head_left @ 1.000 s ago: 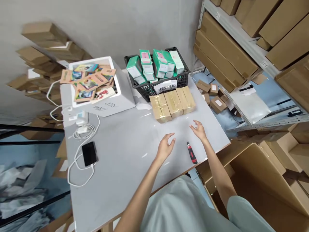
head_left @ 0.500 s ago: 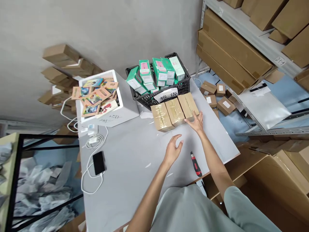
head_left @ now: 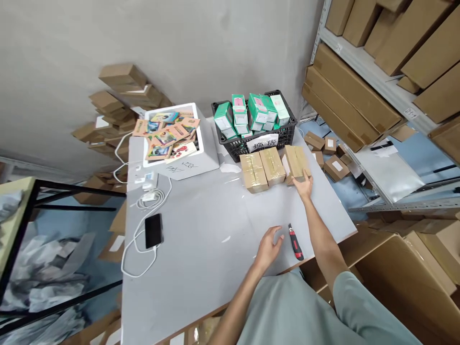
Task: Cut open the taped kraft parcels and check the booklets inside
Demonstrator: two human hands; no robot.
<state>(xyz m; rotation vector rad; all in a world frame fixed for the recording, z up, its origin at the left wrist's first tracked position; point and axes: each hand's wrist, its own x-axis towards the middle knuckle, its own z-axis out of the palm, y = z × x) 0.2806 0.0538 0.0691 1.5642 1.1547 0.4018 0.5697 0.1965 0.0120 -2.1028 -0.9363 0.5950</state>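
Three small brown cardboard boxes stand side by side on the grey table (head_left: 201, 230). My right hand (head_left: 304, 186) grips the near end of the rightmost cardboard box (head_left: 297, 159), thumb at its left corner and fingers at the right. A narrow gap parts that box from the middle box (head_left: 272, 166), which touches the left box (head_left: 253, 171); clear tape shines on both. My left hand (head_left: 269, 247) hovers over the front of the table, holding nothing, fingers curved and apart. Just right of it lies a red and black utility knife (head_left: 295, 245).
Behind the boxes stands a black crate (head_left: 289, 131) of green-and-white boxes. Left of it, a white foam box (head_left: 205, 154) holds colourful packets. A phone (head_left: 154, 232) and white cable (head_left: 139, 274) lie at left. Shelving (head_left: 373, 64) with cartons rises at right.
The rightmost box has shifted away from the middle one, with my right hand now around its near end. My left hand has drawn back toward the table's front edge, nearer the knife.
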